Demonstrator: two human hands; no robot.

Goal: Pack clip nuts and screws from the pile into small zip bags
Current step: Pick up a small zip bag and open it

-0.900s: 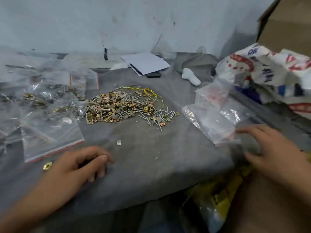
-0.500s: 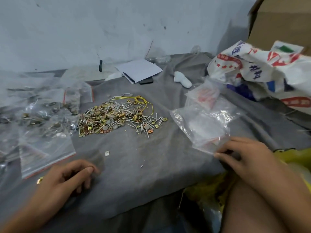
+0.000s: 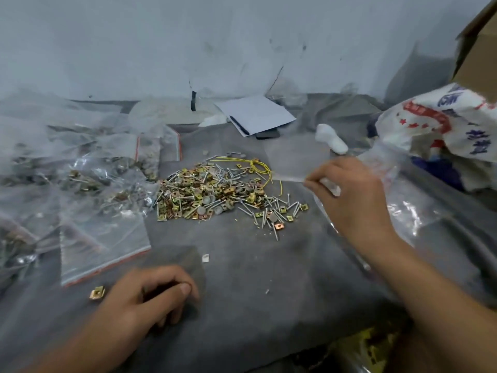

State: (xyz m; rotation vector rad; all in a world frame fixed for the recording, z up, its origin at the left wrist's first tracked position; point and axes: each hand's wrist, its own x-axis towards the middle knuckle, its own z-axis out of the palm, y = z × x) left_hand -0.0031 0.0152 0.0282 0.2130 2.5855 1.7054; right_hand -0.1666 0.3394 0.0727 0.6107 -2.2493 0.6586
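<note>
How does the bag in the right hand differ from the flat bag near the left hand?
The held bag is lifted above the cloth, pinched by the right hand; the flat bag lies on the cloth, untouched. The flat bag's red zip edge shows; the held bag's does not. Both look clear and empty.

We take this for a makeshift packing corner in a workshop or storeroom. We see a worktop (image 3: 269, 265) draped in grey cloth against a scuffed, stained white wall (image 3: 188, 44), with a loose pile of clip nuts and screws (image 3: 215, 192) heaped in its middle. Filled zip bags (image 3: 88, 184) are stacked to the left, a cardboard box (image 3: 478, 47) and a printed woven sack (image 3: 441, 125) stand to the right.
</note>
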